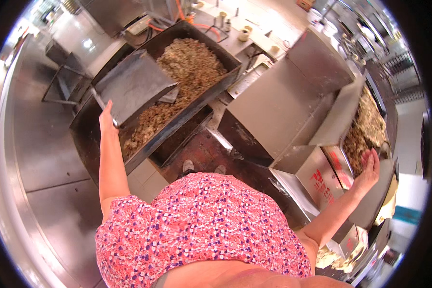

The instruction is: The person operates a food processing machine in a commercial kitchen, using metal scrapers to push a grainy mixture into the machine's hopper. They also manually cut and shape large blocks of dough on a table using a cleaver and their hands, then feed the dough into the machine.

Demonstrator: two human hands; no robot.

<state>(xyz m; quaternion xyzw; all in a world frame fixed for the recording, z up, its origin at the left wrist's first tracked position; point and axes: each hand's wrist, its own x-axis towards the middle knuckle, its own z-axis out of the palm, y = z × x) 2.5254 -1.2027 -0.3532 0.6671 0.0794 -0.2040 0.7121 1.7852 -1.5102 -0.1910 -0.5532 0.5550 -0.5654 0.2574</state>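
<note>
At the left my left hand (107, 114) grips the near edge of a grey metal scoop-like pan (135, 82). The pan is tilted over a large dark metal tray (176, 120) that holds a heap of brown, clumpy food mix (192, 64). Far to the right, my right hand (370, 169) is raised with its fingers partly spread, beside a metal container of brown mix (354, 144) with a pale, dough-like mass (371, 115) next to it. Whether its fingertips touch anything there, I cannot tell.
A large steel bin or hopper (277, 104) stands between the two sides. Metal boxes with red writing (316, 176) lie near my right forearm. A steel counter (50, 144) runs along the left. Beyond the tray, a white table (252, 39) carries small parts. My shoes show on the floor.
</note>
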